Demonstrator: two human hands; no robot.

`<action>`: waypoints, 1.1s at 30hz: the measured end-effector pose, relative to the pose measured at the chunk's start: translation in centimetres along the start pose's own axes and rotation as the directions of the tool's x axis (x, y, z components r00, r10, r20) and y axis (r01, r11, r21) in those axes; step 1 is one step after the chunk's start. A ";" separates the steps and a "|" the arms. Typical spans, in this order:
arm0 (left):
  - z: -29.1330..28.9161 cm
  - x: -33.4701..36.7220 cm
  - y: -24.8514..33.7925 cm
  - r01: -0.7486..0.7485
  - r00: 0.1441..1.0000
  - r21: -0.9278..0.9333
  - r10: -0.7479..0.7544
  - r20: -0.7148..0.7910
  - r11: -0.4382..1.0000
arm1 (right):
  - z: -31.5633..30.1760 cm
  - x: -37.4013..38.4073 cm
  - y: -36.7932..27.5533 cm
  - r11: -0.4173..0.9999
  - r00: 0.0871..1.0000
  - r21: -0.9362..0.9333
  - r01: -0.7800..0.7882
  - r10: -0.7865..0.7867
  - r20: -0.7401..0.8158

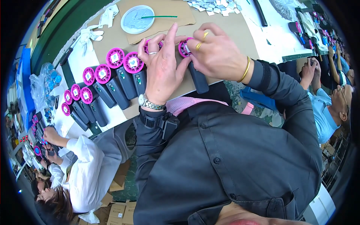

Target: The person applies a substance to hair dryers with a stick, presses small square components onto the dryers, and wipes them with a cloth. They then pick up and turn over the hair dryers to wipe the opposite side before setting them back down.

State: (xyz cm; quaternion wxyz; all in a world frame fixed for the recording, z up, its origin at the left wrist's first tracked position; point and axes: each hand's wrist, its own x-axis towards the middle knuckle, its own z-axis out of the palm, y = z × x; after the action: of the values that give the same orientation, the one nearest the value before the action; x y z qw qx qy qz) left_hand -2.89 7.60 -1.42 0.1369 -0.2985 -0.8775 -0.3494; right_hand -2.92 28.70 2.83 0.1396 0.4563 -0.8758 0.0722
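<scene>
My left hand (163, 69) spans the round pink head of a handheld device with a dark handle (198, 79), thumb on the near side and a finger on the far side. Its other fingers stand apart, some over another pink head (153, 45). From the right, my right hand (219, 52) bends over the same device, fingertips pinched at its head; whatever they hold is hidden. Similar devices lie to the left in a slanting row, including one with a pink slotted ring (133, 62) and a white square at its centre.
A tub lid (137, 19) with grey paste and a green stick lies on brown cardboard (180, 18). Small pale square pieces (214, 6) are scattered at the back. White gloves (90, 37) lie back left. A person in white (84, 161) works at left, others at right.
</scene>
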 end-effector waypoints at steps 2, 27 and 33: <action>0.0 -0.1 0.1 0.006 1.000 -0.010 -0.006 0.011 1.000 | 0.2 -0.6 0.2 0.967 0.969 0.082 -0.240 0.244 -0.045; 0.1 0.0 0.1 0.003 1.000 -0.016 -0.003 0.008 1.000 | 5.5 -1.5 1.8 -0.080 0.576 0.786 -0.613 0.636 0.514; 0.0 -0.4 0.8 0.018 1.000 -0.010 -0.018 0.000 1.000 | 3.1 -0.4 4.4 0.563 0.732 0.581 -0.588 0.676 0.086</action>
State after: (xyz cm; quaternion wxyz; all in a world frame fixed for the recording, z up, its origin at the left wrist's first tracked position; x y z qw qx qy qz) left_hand -2.05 7.87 -1.21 0.1324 -0.2912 -0.8785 -0.3549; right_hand -6.86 30.71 -0.20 0.0244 0.1244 -0.9033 0.4099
